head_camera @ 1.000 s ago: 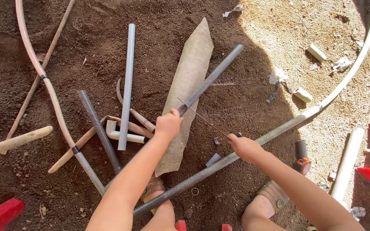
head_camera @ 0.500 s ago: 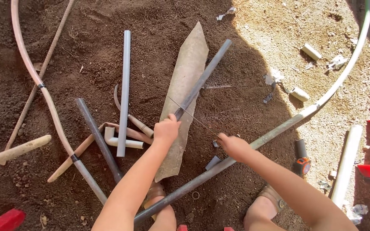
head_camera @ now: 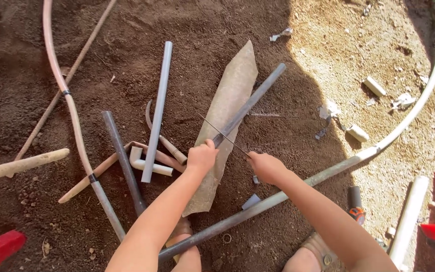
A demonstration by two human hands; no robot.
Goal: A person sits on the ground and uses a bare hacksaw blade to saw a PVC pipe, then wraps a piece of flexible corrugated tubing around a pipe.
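Left hand is clamped round the grey pipe, right hand pinches a thin saw blade lying across it just past the left fingertips, cut barely begun, pipe looks whole.

Pipes crowd the dirt by the left hand: a grey pipe, a dark pipe and a white elbow lie close together there. A long pipe runs across just below the right hand. Above the board the dirt is open. On the sunny right, only small scraps lie well apart.
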